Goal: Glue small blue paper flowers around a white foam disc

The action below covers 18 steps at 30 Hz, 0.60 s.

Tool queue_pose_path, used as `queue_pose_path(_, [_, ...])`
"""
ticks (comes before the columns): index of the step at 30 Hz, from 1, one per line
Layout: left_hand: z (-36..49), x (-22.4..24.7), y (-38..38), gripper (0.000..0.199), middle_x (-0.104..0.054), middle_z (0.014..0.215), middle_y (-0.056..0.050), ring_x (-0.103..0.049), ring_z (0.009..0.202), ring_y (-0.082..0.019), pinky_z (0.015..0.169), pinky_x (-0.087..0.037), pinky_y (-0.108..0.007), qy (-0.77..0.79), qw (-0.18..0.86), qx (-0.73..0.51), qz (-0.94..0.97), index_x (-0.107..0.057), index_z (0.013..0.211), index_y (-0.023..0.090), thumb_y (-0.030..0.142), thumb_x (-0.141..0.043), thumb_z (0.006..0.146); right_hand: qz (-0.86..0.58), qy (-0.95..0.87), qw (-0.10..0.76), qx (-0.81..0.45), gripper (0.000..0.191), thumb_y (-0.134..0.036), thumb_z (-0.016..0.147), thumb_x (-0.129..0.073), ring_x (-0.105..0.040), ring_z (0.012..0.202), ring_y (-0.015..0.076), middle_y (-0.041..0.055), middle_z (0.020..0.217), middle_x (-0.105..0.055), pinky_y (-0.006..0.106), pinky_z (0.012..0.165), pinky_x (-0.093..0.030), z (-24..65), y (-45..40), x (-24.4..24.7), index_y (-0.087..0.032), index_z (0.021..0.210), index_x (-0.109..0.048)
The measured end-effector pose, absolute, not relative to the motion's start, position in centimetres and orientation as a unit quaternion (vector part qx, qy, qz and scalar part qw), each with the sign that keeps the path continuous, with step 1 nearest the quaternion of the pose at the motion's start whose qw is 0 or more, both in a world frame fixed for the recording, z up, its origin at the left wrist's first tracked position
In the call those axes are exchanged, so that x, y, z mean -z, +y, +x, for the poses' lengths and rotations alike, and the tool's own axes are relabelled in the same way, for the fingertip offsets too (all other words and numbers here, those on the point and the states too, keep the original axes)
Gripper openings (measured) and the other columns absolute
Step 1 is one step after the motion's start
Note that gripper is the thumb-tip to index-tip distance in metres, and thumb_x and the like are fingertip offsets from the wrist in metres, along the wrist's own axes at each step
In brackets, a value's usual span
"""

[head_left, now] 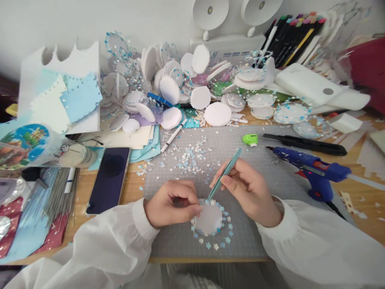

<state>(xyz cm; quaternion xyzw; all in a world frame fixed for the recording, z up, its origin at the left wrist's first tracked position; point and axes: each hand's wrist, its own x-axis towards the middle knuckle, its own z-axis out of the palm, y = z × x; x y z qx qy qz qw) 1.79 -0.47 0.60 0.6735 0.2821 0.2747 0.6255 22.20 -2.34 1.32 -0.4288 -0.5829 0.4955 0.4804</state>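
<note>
My right hand (245, 188) holds teal tweezers (225, 173), their tips touching the upper rim of a round white disc (209, 218). Tiny blue and white paper flowers (227, 240) ring the disc, some on its edge and some in an outer loop around it. At the disc's left rim is my left hand (176, 202), thumb and forefinger pinched together; I cannot make out whether the rim or something small is between them. Loose paper flowers (191, 158) lie scattered on the grey cutting mat (168, 245) beyond my hands.
A blue glue gun (315, 164) and a black utility knife (313, 144) lie at the right, near a green clip-like item (250, 139). A phone (108, 180) rests at the left. White discs (218, 114) are piled along the wall. Wires (61, 196) lie far left.
</note>
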Motion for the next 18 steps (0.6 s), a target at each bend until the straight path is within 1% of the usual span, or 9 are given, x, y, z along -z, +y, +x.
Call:
queue_pose_path(4, [1.78,-0.61,-0.49,0.02,-0.052,0.056,-0.002,-0.043,0.05,-0.008,0.046,-0.035,-0.022,0.283,0.63,-0.272,0.67,-0.067,0.059,0.012,0.02,-0.066,0.078,-0.438,-0.581,0.475,-0.495,0.015,-0.036,0.092,-0.055,-0.063,0.063,0.0131,0.0032,0.076,-0.067,0.025,0.055,-0.052,22.14,-2.31,-1.34,-0.021,0.089,-0.056])
queue_pose_path(10, [1.76,-0.62,-0.48,0.017,-0.052,0.057,-0.002,-0.043,0.05,-0.008,0.046,-0.035,-0.021,0.28,0.633,-0.272,0.668,-0.068,0.06,0.012,0.017,-0.065,0.076,-0.435,-0.573,0.472,-0.51,0.012,-0.033,0.091,-0.056,-0.064,0.069,0.0127,0.0027,0.077,-0.067,0.023,0.06,-0.053,22.17,-2.14,-1.31,-0.021,0.091,-0.057])
queue_pose_path(18, [1.78,-0.6,-0.48,0.017,-0.052,0.057,-0.002,-0.042,0.05,-0.008,0.046,-0.034,-0.022,0.279,0.638,-0.271,0.664,-0.068,0.06,0.012,0.018,-0.066,0.077,-0.431,-0.577,0.448,-0.53,0.014,-0.034,0.091,-0.056,-0.061,0.066,0.012,0.0032,0.082,-0.064,0.024,0.061,-0.053,22.21,-2.06,-1.33,-0.021,0.088,-0.055])
